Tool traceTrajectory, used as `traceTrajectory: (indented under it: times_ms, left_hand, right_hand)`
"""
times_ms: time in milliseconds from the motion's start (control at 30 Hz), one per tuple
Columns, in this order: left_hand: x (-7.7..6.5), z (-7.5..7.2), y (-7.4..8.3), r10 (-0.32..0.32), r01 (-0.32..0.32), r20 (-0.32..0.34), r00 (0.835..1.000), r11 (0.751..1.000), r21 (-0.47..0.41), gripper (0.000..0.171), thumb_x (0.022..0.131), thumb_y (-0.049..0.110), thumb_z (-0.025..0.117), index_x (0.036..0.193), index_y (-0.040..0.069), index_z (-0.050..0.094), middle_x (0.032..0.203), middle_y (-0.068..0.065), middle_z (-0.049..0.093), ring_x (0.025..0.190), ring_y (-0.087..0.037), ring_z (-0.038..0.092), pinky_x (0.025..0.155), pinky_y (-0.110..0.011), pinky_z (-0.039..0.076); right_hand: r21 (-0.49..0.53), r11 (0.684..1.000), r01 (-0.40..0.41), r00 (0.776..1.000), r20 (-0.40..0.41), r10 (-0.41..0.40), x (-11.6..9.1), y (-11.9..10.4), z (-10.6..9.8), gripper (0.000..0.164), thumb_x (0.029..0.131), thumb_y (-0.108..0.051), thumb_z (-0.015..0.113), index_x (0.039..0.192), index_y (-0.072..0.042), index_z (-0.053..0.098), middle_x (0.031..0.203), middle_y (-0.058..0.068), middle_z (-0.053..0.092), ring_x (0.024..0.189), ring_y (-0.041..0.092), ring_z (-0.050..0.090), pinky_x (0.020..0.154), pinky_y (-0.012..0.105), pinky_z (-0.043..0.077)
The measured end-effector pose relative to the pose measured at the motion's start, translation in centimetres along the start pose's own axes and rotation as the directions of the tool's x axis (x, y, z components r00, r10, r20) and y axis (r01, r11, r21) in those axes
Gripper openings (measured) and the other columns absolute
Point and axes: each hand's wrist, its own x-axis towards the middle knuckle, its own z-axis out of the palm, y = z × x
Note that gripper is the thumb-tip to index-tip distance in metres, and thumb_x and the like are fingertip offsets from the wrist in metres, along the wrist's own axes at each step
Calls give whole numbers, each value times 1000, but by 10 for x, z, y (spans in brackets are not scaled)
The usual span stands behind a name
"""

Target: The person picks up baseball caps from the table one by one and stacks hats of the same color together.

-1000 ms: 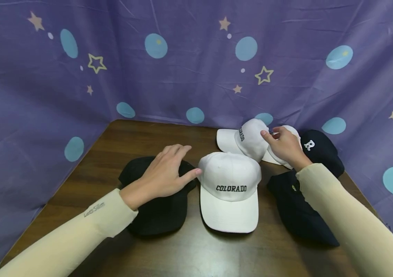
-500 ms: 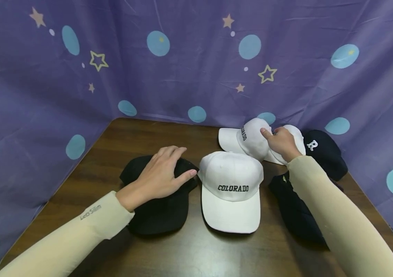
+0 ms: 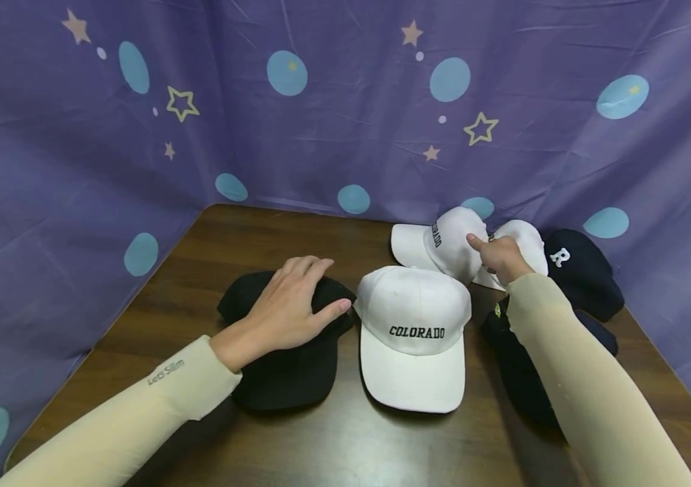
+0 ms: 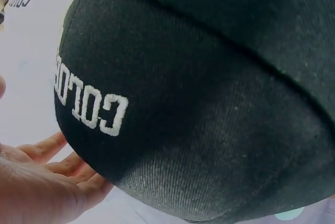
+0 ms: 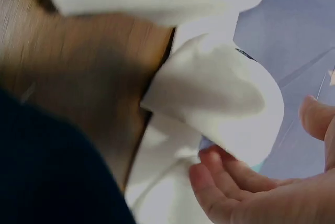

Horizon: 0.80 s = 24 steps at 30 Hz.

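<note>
My left hand [image 3: 287, 304] lies over the crown of a black baseball cap [image 3: 296, 379], fingers extended and thumb spread. In the left wrist view, white lettering shows on that black cap [image 4: 183, 103], with the hand [image 4: 47, 182] along its edge. At the back right, my right hand [image 3: 500, 257] is at the rear of a white COLORADO cap [image 3: 457, 240]. The right wrist view shows its fingertips [image 5: 204, 177] at the lower edge of the white cap [image 5: 220, 93], while the thumb stands apart from the cloth.
A white COLORADO cap [image 3: 415, 311] faces front, mid-table. Another white cap [image 3: 522, 240] sits behind the right hand, beside a navy cap with an R [image 3: 583, 270]. A dark cap [image 3: 522, 372] lies under the right forearm. A purple curtain [image 3: 333, 122] surrounds the wooden table [image 3: 162, 304].
My right hand has lowered its fingers behind the rear white cap, and its thumb has come down close to the crown. The left hand stays on the black cap. The head view has shifted slightly.
</note>
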Motion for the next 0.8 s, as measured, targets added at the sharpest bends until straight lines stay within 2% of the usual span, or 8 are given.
traceTrajectory:
  times_ms: [67, 200, 267, 367, 433, 533, 633, 800]
  left_hand:
    - [0, 0, 0, 1, -1, 1, 1000, 1000, -2, 75, 90, 63, 48, 142, 10, 39, 139, -12, 41, 128, -30, 33, 105, -50, 30]
    - [-1, 1, -1, 5, -5, 0, 1000, 1000, -5, 73, 90, 61, 49, 141, 10, 40, 139, -12, 41, 129, -30, 33, 105, -50, 29]
    - [-1, 1, -2, 5, -5, -3, 1000, 1000, -6, 72, 91, 61, 50, 141, 11, 40, 139, -12, 41, 129, -29, 33, 105, -50, 30]
    - [-1, 2, -4, 8, -8, -9, 1000, 1000, -6, 71, 91, 60, 50, 141, 10, 41, 138, -12, 42, 128, -29, 33, 105, -50, 30]
    - [-1, 2, -5, 7, -7, -10, 1000, 1000, -8, 71, 91, 60, 50, 141, 10, 41, 138, -12, 42, 128, -30, 33, 105, -51, 30]
    - [-1, 3, -5, 1, -1, -7, 1000, 1000, -12, 72, 91, 60, 50, 141, 10, 41, 139, -13, 41, 129, -30, 32, 105, -51, 29]
    - [-1, 2, -6, -6, 6, -5, 1000, 1000, -15, 71, 91, 60, 50, 141, 10, 40, 140, -13, 41, 129, -31, 32, 105, -52, 29]
    - [-1, 1, -7, -4, 4, -10, 1000, 1000, -14, 70, 92, 59, 50, 141, 11, 41, 140, -13, 41, 129, -31, 32, 105, -52, 29]
  right_hand:
    - [123, 992, -23, 1000, -14, 25, 2, 1, 2, 67, 96, -46, 51, 131, 9, 37, 122, 18, 41, 87, 22, 51, 87, 38, 46]
    - [329, 943, -54, 997, -28, 67, 3, 1, 7, 54, 92, -38, 61, 124, 1, 42, 104, 2, 38, 60, 8, 42, 70, 27, 48]
    - [402, 914, -59, 998, -7, 68, 3, -2, 9, 60, 91, -36, 62, 135, -1, 40, 110, 2, 43, 66, 8, 48, 75, 27, 48]
    - [492, 870, -39, 999, 6, 42, 2, -8, 11, 63, 93, -31, 61, 145, -6, 35, 123, 5, 48, 93, 14, 56, 89, 32, 45]
    - [542, 840, -10, 1000, -8, 17, 1, -12, 12, 61, 95, -26, 58, 147, -8, 32, 131, 6, 44, 113, 17, 49, 99, 34, 39]
    - [605, 794, 48, 998, -58, -16, -2, -20, 13, 51, 96, -19, 57, 142, -7, 37, 130, 6, 42, 122, 19, 40, 104, 35, 32]
    - [604, 789, 114, 989, -142, -34, -5, -26, 12, 38, 95, -16, 58, 130, -6, 47, 119, 2, 45, 115, 17, 43, 101, 32, 35]
    - [534, 823, 193, 963, -262, -56, -14, -36, 4, 26, 93, -19, 62, 117, -10, 55, 105, 0, 48, 96, 14, 51, 86, 32, 44]
